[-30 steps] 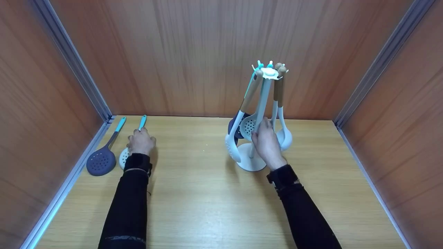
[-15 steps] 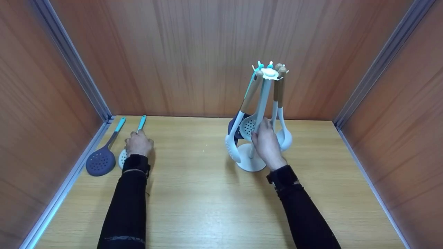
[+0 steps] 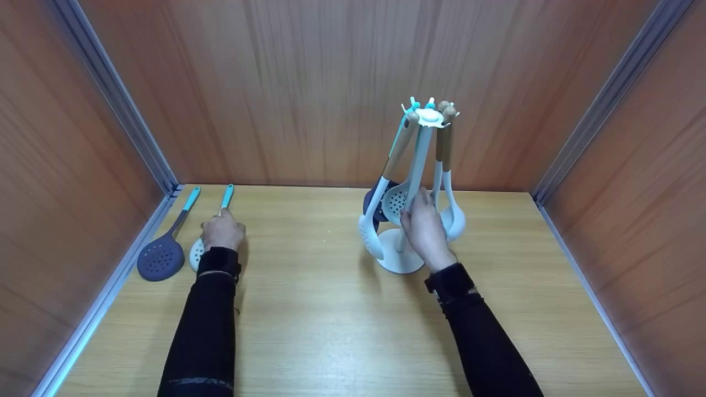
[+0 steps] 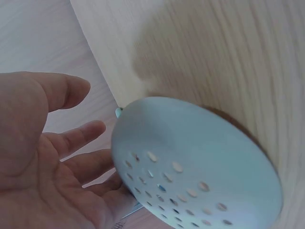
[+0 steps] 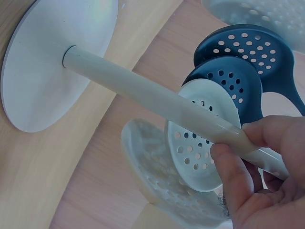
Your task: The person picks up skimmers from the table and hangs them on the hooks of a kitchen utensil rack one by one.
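Observation:
My left hand [image 3: 223, 230] is over the pale perforated skimmer [image 3: 196, 253] lying on the table at the left. In the left wrist view, the thumb stands apart from the relaxed fingers [image 4: 88, 164], which reach beside the skimmer's head. Whether they touch its handle is hidden. At the right, my right hand [image 3: 426, 229] grips the pole of a white utensil stand [image 3: 401, 263], thumb and fingers curled round it. Utensils hang from the stand's top, including a pale skimmer [image 5: 202, 164], dark blue perforated ones [image 5: 252, 52] and white ladles [image 3: 453, 220] with wooden-looking handles.
A dark blue skimmer [image 3: 160, 258] with a turquoise handle lies at the far left, near the side wall [image 3: 66, 165]. Wood-grain panels enclose the table [image 3: 320, 309] at left, right and back. The back wall [image 3: 309, 94] stands close behind the stand.
My left hand has shifted slightly left and down over the pale skimmer. The right hand and the stand stay where they were.

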Demonstrator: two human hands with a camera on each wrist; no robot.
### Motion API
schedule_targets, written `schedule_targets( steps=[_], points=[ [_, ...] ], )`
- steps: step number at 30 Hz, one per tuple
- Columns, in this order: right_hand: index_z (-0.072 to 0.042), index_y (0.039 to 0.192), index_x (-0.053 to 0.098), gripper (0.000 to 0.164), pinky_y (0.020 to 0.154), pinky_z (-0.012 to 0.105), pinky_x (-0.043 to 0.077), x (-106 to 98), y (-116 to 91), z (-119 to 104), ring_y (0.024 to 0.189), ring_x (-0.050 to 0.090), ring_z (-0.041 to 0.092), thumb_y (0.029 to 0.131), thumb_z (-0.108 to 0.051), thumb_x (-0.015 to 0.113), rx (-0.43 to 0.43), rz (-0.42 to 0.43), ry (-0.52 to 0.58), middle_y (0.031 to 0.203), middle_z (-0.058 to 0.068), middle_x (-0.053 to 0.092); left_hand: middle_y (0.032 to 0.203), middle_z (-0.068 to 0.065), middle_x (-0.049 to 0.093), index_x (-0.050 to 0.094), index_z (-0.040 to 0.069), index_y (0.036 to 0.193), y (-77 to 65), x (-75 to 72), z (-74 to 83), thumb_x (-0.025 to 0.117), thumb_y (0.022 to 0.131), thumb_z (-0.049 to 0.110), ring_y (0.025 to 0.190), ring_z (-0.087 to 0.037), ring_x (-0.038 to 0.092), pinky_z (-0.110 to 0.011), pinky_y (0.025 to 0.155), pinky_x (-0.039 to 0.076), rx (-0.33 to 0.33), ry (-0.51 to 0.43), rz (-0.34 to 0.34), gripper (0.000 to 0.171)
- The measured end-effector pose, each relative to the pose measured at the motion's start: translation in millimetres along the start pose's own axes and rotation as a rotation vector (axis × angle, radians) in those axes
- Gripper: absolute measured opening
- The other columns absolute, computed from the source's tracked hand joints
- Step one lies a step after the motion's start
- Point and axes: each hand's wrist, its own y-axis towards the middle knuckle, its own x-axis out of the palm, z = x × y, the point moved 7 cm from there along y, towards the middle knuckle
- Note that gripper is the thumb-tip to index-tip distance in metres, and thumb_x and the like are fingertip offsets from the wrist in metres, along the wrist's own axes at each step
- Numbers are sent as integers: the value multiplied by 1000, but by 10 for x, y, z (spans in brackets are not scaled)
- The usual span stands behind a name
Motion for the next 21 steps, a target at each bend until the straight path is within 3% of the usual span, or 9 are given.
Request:
schedule_targets(
  steps=[11, 21],
  points=[
    [9, 174, 36, 70, 115, 56, 68, 11, 2, 5, 143, 73, 49, 116, -9, 72, 22, -21, 18, 158, 32, 61, 140, -50, 66, 59, -19, 141, -1, 2, 41, 50, 112, 10, 136, -72, 62, -77, 109, 61, -34, 31, 22, 42],
    [8, 173, 38, 68, 114, 56, 68, 12, 6, 6, 142, 74, 48, 116, -8, 71, 15, -20, 22, 156, 31, 62, 134, -47, 71, 63, -20, 134, 0, -1, 137, 46, 115, 5, 126, -65, 70, -72, 101, 67, -29, 106, 18, 36]
  ],
)
